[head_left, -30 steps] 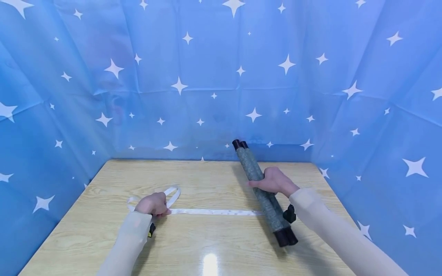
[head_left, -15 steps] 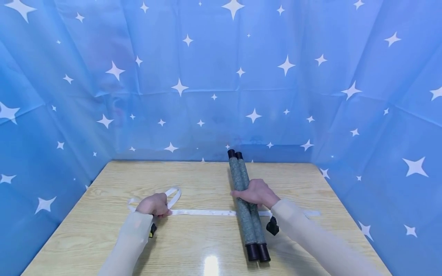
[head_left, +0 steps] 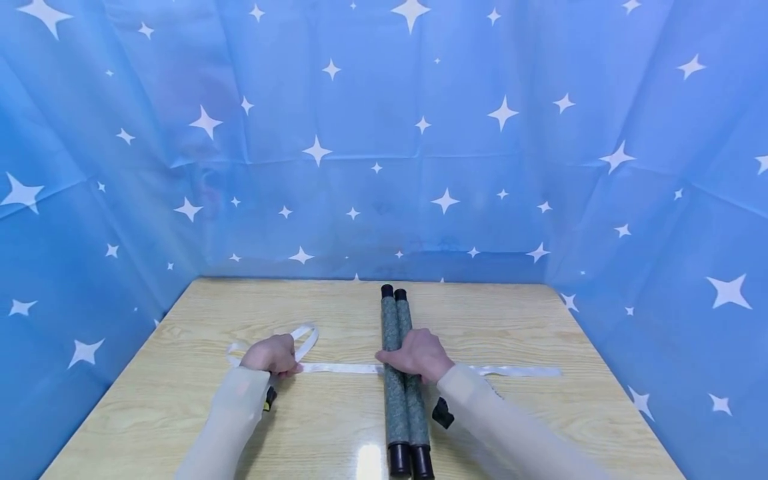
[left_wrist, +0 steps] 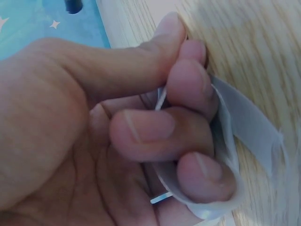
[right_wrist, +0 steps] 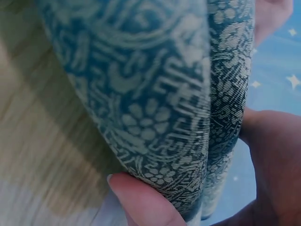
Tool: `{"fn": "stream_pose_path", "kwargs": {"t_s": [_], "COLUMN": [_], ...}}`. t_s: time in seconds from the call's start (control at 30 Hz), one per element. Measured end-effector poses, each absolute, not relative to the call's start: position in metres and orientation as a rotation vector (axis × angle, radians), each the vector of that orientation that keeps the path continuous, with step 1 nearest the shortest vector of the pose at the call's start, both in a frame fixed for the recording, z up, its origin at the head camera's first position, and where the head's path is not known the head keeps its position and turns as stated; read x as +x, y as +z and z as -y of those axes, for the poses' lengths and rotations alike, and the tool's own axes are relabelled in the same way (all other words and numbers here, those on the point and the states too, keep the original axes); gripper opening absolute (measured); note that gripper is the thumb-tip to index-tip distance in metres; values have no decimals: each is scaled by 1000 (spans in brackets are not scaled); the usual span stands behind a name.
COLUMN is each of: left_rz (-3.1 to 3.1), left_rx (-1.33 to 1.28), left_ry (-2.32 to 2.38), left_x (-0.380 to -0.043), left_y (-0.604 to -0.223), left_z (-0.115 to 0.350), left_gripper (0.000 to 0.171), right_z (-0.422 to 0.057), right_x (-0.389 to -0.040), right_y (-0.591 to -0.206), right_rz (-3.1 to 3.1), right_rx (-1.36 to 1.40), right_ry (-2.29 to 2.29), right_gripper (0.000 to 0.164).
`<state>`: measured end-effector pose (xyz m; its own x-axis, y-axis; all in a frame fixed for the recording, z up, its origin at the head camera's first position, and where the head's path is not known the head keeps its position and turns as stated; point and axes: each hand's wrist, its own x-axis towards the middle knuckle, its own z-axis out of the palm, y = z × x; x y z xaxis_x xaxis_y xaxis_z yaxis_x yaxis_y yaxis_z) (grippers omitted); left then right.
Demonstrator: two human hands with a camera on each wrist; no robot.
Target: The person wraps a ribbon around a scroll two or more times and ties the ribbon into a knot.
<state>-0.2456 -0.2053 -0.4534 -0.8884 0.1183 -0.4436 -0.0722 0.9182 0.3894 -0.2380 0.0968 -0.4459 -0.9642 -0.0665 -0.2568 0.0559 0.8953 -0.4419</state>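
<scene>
My right hand [head_left: 418, 355] grips a rolled scroll [head_left: 396, 393] around its middle. The scroll forms two rolls side by side, covered in grey-green patterned brocade [right_wrist: 146, 108], with black end knobs, and it points front to back across the table. Beneath it runs a white ribbon [head_left: 345, 368], coming out again on the far side of my right wrist. At the ribbon's left part, my left hand [head_left: 271, 355] holds it between thumb and fingers. In the left wrist view, a loop of the ribbon [left_wrist: 249, 125] winds around the curled fingers [left_wrist: 193, 87].
The wooden table [head_left: 336, 307] is enclosed at the back and sides by a blue curtain [head_left: 372, 187] with white stars. The ribbon's loose end [head_left: 528, 371] lies flat toward the right. Each wrist carries a small dark device.
My right hand has carried the scroll leftward and toward me, lower over the ribbon, turning it from slanted to nearly straight front to back. My left hand stays in place on the ribbon.
</scene>
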Motion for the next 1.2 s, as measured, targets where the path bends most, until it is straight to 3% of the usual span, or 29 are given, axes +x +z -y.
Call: {"fn": "stream_pose_path", "kwargs": {"t_s": [0.47,0.8,0.97,1.2], "left_rz": [-2614,-2607,-2604,-2625], "left_rx": [34,44,46,57], "left_ry": [567,569,563,561], "left_x": [-243,-247,-248,-246], "left_y": [-455,-456,-458,-461], "left_z": [207,207,209,211], "left_gripper": [25,29,30,30], "right_z": [-76,-71,-78,-110], "right_x": [-225,-224,-226,-232], "right_y": [-458,-458,-456,-451], "right_rz": [-2867,-2952,-2985,-2961], "right_rx": [-10,-12,-75,-141], "right_ry": [-531,-342,-177,-410], "right_gripper": [58,66,74,69]}}
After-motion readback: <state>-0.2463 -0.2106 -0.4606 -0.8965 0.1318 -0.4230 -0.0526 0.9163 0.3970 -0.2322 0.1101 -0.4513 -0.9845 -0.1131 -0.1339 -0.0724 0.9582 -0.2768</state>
